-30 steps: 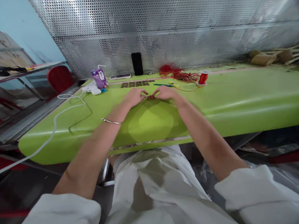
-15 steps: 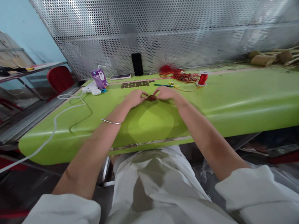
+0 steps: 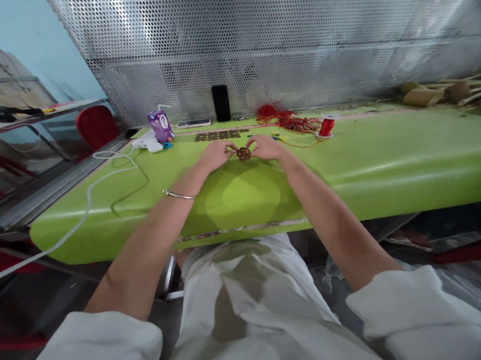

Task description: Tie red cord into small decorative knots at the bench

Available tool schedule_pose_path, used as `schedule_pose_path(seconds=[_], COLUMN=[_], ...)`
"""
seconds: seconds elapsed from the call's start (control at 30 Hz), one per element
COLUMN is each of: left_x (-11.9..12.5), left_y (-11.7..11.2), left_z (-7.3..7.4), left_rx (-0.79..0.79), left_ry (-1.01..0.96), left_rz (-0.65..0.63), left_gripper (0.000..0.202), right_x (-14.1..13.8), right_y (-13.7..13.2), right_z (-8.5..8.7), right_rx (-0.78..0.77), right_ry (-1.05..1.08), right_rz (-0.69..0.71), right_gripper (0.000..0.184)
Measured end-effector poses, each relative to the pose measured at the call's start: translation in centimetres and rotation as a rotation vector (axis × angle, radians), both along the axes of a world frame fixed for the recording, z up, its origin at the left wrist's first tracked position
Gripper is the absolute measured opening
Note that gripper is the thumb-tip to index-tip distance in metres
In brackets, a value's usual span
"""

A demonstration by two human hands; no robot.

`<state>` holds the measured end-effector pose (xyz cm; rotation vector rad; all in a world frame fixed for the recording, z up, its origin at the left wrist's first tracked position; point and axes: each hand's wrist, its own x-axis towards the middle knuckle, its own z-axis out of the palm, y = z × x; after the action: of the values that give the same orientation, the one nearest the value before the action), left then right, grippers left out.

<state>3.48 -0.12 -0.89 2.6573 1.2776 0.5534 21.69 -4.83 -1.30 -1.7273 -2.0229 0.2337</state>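
Between my two hands is a small round reddish-brown piece (image 3: 244, 153) with lighter spots; its exact kind is too small to make out. My left hand (image 3: 218, 155) pinches its left edge with thumb and forefinger. At the opposite edge, my right hand (image 3: 265, 147) pinches it the same way. The piece is held just over the green tabletop (image 3: 241, 194), its flat face turned toward me. Behind my hands lie rows of dark round discs (image 3: 220, 135) and a teal-handled tool, mostly covered by my right hand.
A red thread spool (image 3: 327, 125) stands to the right, near a tangle of red thread (image 3: 281, 118). A purple carton (image 3: 160, 126), a white device with a cable (image 3: 148, 142) and a black phone (image 3: 221, 103) are at the back. Wooden pieces (image 3: 423, 96) lie far right.
The round piece has tipped up and shows more of its face. Both hands have risen slightly with it, and my right hand now hides more of the teal tool.
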Motion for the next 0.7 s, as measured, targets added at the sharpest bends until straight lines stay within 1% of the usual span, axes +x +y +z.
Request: schedule_pose_path(seconds=[0.33,0.57,0.7], left_x=[0.03,-0.06,-0.08], left_y=[-0.48,-0.18,-0.17], left_z=[0.40,0.15,-0.02], left_rx=[0.020,0.059,0.045], left_ry=[-0.046,-0.065,-0.066], left_rz=[0.008,-0.020,-0.040], left_gripper=[0.024,0.022,0.024], right_x=[-0.24,-0.11,-0.03], right_y=[-0.39,-0.28,-0.15], right_z=[0.59,0.34,0.14], right_rx=[0.017,0.053,0.037], right_ry=[0.038,0.033,0.031], right_rz=[-0.041,-0.050,-0.068], right_gripper=[0.033,0.031,0.028])
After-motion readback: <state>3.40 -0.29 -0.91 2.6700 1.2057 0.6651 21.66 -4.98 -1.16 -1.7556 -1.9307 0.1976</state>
